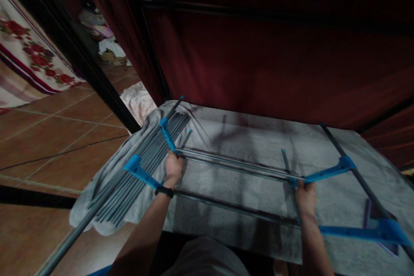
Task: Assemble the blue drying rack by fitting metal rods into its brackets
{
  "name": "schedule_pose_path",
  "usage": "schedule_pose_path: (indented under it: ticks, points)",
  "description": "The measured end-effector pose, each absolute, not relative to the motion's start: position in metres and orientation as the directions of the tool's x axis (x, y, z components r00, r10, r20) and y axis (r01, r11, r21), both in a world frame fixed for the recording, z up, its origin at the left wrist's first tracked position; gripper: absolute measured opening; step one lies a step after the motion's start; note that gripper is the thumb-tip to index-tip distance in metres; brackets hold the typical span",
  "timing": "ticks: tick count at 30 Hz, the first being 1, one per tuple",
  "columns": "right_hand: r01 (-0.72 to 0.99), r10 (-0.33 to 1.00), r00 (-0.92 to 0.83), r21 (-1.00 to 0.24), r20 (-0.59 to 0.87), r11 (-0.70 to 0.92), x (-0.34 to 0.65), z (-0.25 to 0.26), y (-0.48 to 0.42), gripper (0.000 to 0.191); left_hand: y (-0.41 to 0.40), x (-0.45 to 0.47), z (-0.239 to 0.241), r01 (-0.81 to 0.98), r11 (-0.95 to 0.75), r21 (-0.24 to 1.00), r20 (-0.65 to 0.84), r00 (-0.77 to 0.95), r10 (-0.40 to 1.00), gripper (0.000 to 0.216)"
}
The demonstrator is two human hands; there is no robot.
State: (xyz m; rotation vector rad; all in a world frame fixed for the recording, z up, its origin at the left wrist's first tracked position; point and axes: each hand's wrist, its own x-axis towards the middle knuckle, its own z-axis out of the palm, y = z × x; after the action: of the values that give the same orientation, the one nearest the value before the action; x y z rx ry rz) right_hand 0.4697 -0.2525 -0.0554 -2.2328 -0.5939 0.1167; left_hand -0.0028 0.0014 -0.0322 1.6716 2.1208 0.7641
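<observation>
A frame of grey metal tubes with blue plastic connectors spans the space before me. My left hand is closed at the left end of the upper cross tubes, beside a blue connector. At their right end my right hand grips the joint under another blue connector. Nearer me runs a lower cross tube, between a left connector and a right connector. Long side tubes slope along the left and right. My fingertips are partly hidden.
Several loose grey tubes lie bundled on the grey blanket at left. A flat dark object with a purple edge lies under the right connector. A dark red curtain hangs behind; a black post stands left, above tiled floor.
</observation>
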Motion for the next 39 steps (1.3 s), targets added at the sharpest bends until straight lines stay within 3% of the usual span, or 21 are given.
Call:
schedule_pose_path:
  ticks: [5,15,23,39]
  points:
    - [0.376,0.495,0.868,-0.718,0.050,-0.585,0.461,-0.049,-0.245,0.046,0.004,-0.010,-0.031,0.779,0.214,0.590,0.063,-0.309,0.949,0.034]
    - [0.361,0.429,0.902,-0.640,0.054,-0.679,0.476,-0.031,-0.241,0.038,0.008,-0.002,-0.021,0.779,0.141,0.611,0.106,-0.257,0.961,0.035]
    - [0.369,0.453,0.891,-0.600,0.012,-0.710,0.486,-0.035,-0.241,0.029,0.006,0.014,-0.019,0.817,0.179,0.548,0.036,-0.236,0.971,0.037]
    - [0.431,0.473,0.874,-0.627,0.112,-0.648,0.474,-0.039,-0.242,0.030,0.007,0.008,-0.017,0.858,0.238,0.455,-0.013,-0.261,0.965,0.038]
